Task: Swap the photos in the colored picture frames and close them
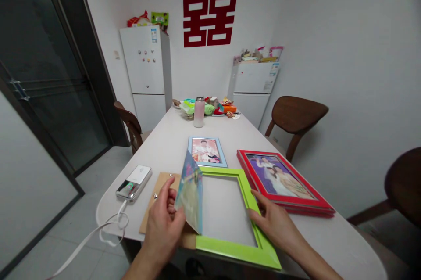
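Note:
My left hand (166,212) is closed on a printed photo (191,192), which it holds tilted up over the left side of a lime-green picture frame (241,256). The frame has no picture in its opening, and the white tabletop shows through. On the frame's right side, my right hand (271,218) grips the border between thumb and fingers. Under my left hand lies a brown backing board (151,207) with small metal clips, partly hidden by the hand and photo.
A stack of red framed photos (283,179) lies at right, a light-blue framed photo (207,152) beyond the green frame. At left sits a power bank (134,183) with a white cable (88,238). A pink bottle (199,113) stands farther back before assorted packages (226,106). Wooden chairs (296,115) flank the table.

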### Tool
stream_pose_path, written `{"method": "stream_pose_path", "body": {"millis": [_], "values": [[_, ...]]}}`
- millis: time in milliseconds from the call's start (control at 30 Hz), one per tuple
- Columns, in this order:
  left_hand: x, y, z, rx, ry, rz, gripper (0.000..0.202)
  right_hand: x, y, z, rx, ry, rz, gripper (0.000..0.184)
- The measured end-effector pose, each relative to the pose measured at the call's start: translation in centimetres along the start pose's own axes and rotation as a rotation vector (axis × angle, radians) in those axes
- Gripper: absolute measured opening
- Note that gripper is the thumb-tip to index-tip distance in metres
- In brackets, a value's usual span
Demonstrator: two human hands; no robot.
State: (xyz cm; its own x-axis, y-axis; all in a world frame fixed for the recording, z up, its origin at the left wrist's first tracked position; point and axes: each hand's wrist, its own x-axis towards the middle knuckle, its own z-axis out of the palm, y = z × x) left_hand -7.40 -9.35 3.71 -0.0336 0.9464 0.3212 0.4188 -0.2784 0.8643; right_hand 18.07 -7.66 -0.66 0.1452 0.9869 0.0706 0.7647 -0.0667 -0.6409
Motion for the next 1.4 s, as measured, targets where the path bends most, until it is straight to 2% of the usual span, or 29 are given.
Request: {"method": "stream_pose_path", "body": {"millis": [133, 267, 433, 567, 633, 700, 767, 867, 933, 1000, 1100, 1200, 1267, 1333, 1400], "values": [[0.0, -3.7, -1.7, -0.17, -0.032, -0.198, 0.051, -0.1, 0.0, 0.2, -0.246, 0.003, -0.068, 0.051], [-0.5, -6.1, -1.7, -0.123, -0.093, -0.251, 0.047, -0.1, 0.2, 0.5, -0.364, -0.003, -0.12, 0.046], [-0.8, -5.8, -1.9, 0.129, -0.146, -0.199, 0.044, -0.4, 0.3, 0.6, -0.465, -0.01, -0.125, 0.038], [-0.7, -5.3, -2.2, 0.32, -0.181, -0.125, 0.042, -0.7, -1.1, 0.2, -0.484, 0.07, -0.131, 0.037], [-0.6, -5.3, -2.2, 0.406, -0.21, -0.102, 0.043, -0.6, -2.3, 0.4, -0.34, 0.064, -0.18, 0.039], [-0.6, -5.2, -2.2, 0.514, -0.232, -0.093, 0.044, -0.2, -3.5, 1.2, -0.07, -0.023, -0.177, 0.041], [-0.6, -5.0, -2.1, 0.623, -0.209, -0.058, 0.043, 0.3, -4.6, 2.6, 0.26, -0.151, -0.076, 0.046], [-0.8, -4.7, -1.4, 0.683, -0.153, 0.073, 0.044, 1.2, -6.1, 5.1, 0.696, -0.294, 0.139, 0.056], [-1.1, -4.5, -0.4, 0.632, -0.184, 0.175, 0.049, 1.8, -7.0, 6.2, 0.889, -0.376, 0.201, 0.051], [-1.3, -4.3, 0.7, 0.554, -0.256, 0.262, 0.06, 2.0, -8.0, 6.3, 0.993, -0.436, 0.194, 0.038], [-1.1, -4.1, 2.2, 0.459, -0.286, 0.339, 0.064, 1.8, -9.8, 4.8, 1.057, -0.414, 0.136, 0.026], [-0.3, -3.3, 2.9, 0.271, -0.192, 0.38, 0.054, 1.1, -11.1, 2.7, 1.103, -0.332, 0.061, 0.033], [0.2, -2.3, 3.2, 0.065, -0.096, 0.291, 0.043, 0.5, -11.1, 2.0, 1.11, -0.249, 0.053, 0.042], [0.4, -1.1, 3.7, -0.174, 0.005, 0.097, 0.034, 0.1, -10.4, 2.3, 1.094, -0.181, 0.129, 0.047], [0.3, -0.1, 4.5, -0.409, 0.077, -0.096, 0.031, -0.2, -9.2, 3.2, 1.109, -0.197, 0.225, 0.047]]}}
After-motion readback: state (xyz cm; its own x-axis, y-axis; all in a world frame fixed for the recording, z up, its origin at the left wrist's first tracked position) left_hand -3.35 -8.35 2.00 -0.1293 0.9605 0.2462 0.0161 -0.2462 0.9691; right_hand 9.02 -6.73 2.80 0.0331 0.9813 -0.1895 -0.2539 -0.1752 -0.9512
